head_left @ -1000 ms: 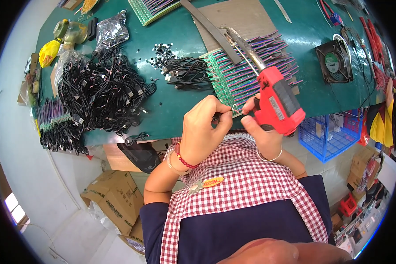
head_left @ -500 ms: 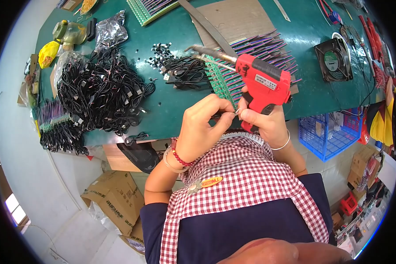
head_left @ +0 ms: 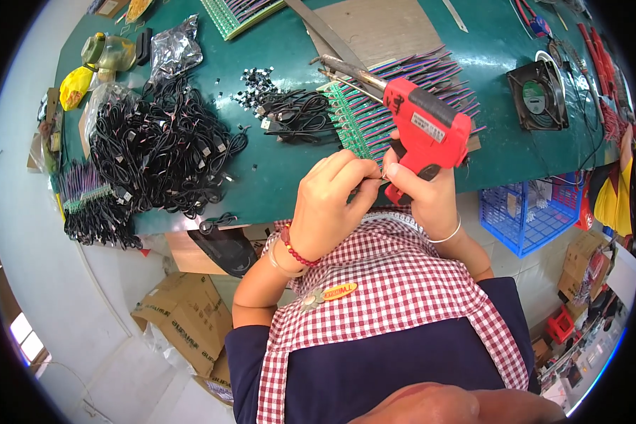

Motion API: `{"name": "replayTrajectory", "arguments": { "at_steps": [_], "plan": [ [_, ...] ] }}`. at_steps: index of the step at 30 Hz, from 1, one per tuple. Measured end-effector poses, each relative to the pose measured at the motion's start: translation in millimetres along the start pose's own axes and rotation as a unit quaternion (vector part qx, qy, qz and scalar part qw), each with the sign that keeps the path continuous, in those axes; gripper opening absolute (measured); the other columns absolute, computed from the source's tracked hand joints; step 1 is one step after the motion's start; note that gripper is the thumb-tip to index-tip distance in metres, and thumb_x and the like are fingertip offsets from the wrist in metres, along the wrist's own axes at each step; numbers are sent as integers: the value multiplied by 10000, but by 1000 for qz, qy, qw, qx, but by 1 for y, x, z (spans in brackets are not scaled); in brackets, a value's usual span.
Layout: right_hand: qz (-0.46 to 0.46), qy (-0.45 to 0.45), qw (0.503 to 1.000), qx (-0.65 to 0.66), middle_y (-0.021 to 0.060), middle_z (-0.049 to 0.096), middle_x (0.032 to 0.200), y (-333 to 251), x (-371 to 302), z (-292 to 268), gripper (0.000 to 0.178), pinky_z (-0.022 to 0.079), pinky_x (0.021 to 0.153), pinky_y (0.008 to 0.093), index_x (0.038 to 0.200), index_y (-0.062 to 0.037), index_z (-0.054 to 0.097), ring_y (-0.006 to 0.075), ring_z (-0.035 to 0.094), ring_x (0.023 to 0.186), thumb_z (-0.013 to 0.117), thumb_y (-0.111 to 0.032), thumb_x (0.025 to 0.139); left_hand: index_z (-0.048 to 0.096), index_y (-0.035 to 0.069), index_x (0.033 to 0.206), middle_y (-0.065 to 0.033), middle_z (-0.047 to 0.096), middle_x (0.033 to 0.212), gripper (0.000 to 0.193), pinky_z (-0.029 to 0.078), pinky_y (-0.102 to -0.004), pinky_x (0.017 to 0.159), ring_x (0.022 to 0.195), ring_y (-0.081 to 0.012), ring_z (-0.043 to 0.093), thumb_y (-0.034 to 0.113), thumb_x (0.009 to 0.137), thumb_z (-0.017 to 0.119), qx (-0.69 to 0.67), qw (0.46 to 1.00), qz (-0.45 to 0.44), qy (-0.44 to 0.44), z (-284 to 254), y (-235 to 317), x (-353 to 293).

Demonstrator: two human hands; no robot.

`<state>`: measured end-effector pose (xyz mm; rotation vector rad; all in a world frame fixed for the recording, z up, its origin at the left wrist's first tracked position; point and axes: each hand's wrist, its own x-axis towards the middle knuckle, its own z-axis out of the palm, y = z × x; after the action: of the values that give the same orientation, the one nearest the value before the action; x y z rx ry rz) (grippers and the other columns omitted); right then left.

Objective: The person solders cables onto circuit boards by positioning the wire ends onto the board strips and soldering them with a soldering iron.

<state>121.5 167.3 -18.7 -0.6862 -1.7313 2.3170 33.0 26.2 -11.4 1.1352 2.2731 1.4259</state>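
Note:
My right hand (head_left: pixel 431 198) is wrapped round a red and black soldering gun (head_left: pixel 434 124), its metal tip aimed away to the upper left. The thumb and finger of that hand also meet the fingertips of my left hand (head_left: pixel 332 201) at the table's near edge. My left hand is closed in a pinch on something thin, maybe wire ends, mostly covered by the fingers. Just beyond both hands lies a green circuit board panel (head_left: pixel 353 127) with rows of purple, pink and black wires (head_left: pixel 431 78), partly under the gun.
Black USB cables (head_left: pixel 300 116) lie left of the panel, beside small black-and-silver connectors (head_left: pixel 256 88). A large heap of black cables (head_left: pixel 166 152) covers the table's left. A metal ruler (head_left: pixel 325 32) crosses cardboard (head_left: pixel 381 28). To the right stand a fan (head_left: pixel 536 95) and a blue crate (head_left: pixel 526 219).
The soldering gun has shifted a little right, and its tip has swung slightly up and right. My left fingers have curled in more, still meeting the right fingertips.

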Motion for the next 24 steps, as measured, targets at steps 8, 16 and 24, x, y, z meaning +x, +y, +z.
{"name": "replayTrajectory", "arguments": {
  "at_steps": [8, 16, 24],
  "plan": [
    [-70, 18, 997, 40, 46, 588, 928, 12, -7, 4, 439, 468, 741, 252, 1208, 8, 437, 110, 566, 856, 643, -11, 821, 555, -8, 805, -80, 560, 737, 122, 499, -257, 566, 633, -165, 593, -51, 741, 650, -85, 994, -45, 53, 0, -4, 2],
    [-54, 19, 993, 101, 53, 569, 896, 9, -6, 11, 474, 464, 739, 254, 1228, 3, 416, 113, 553, 824, 634, 23, 809, 553, -13, 813, -79, 568, 757, 108, 505, -251, 580, 646, -148, 600, -44, 757, 639, -121, 988, -83, 48, 7, 0, -4],
    [65, -54, 982, 170, 53, 572, 866, -3, 0, 3, 432, 463, 720, 259, 1180, 5, 467, 114, 553, 800, 655, 19, 792, 592, 37, 819, -70, 552, 753, 154, 450, -344, 593, 674, -249, 566, -18, 704, 680, -11, 999, 28, 30, 0, -4, 3]
  ]
}}
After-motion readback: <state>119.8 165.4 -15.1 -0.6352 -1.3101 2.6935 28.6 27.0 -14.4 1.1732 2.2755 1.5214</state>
